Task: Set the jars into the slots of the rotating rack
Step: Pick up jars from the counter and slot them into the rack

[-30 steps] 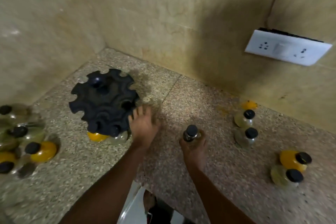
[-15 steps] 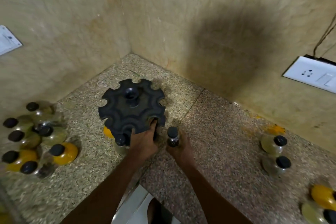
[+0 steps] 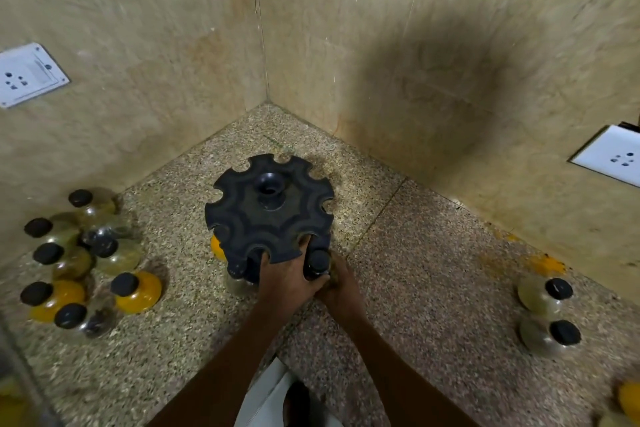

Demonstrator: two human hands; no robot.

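At the corner of the speckled stone tabletop [image 3: 433,288], your black plastic rotating rack with notched slots round its rim [image 3: 270,215] stands close to where the two walls meet. By the look of it, the job is barely begun. A black cap [image 3: 237,269] and a glimpse of clear glass sit at the near-left edge of the rack, and an orange-filled jar [image 3: 217,248] peeks out beneath its left side, so perhaps two are seated; every slot along the far and right rim shows bare. A cluster of black-capped glass jars [image 3: 83,260], some clear and some orange, waits on the left, well apart from the rack, and two more clear jars with black caps [image 3: 547,315] stand on the right, with another orange shape cut off at the lower right edge.

Your left hand [image 3: 287,274] rests on the near rim of the rack, fingertips hooked into the notches as if steadying or turning it. Your right hand [image 3: 341,288] is wrapped low around a small dark jar with a black cap [image 3: 318,262], holding it upright, just beside the rack's near-right edge and touching your left hand. That jar is not yet in a slot, as far as you can tell from this view.
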